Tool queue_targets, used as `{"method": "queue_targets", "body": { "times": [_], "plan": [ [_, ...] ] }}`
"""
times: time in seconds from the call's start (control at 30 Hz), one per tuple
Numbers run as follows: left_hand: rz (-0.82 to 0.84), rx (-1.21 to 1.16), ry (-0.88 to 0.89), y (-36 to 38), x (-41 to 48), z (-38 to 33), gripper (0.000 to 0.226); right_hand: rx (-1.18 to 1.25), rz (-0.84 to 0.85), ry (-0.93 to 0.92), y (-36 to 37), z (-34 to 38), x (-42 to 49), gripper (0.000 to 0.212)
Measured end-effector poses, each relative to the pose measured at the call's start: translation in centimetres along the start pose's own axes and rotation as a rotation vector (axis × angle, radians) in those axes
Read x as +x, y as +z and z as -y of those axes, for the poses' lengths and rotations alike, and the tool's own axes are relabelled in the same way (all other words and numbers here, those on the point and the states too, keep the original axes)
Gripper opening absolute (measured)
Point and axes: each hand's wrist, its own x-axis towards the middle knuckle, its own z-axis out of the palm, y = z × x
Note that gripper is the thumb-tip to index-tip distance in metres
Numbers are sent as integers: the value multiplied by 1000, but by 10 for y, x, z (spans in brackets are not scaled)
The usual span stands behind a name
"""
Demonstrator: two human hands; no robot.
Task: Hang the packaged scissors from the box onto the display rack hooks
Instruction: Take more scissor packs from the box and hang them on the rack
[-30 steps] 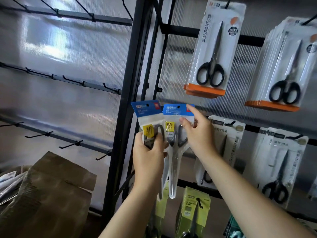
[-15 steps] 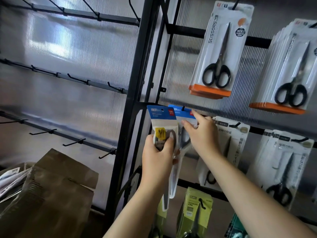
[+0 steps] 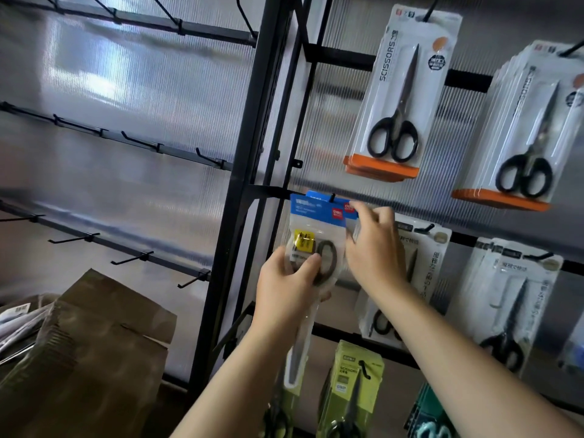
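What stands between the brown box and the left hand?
The rack's black post stands between box and left hand, in the head view.

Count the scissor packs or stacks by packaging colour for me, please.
Blue-topped packs: 2
Orange-based stacks: 2
White stacks with grey print: 2
Green stacks: 2
Teal pack: 1
Total: 9, leaving out a blurred item at the right edge.

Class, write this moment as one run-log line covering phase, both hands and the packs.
phase: hanging | left hand: grips front blue-topped pack | right hand: pinches header of rear pack at hook | box: lower left
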Motion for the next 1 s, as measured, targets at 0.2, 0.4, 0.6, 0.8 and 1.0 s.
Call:
{"method": "queue_targets", "body": {
  "times": [0.2,0.4,0.6,0.8,1.0],
  "plan": [
    [28,71,61,-4,13,4,7,679,-7,145,-11,-3,-4,24],
    [-73,155,100,6,28,8,49,646,-77,41,-5,-3,10,31],
    [-19,411,261,15,36,7,68,363,-122,0,-1,-5,23,32],
    [-35,449,315,20,36,8,62,262,-26,-59,-2,2,35,37],
    [-30,476,326,21,28,14,57,202,62,-25,-4,0,32,38]
  ]
}}
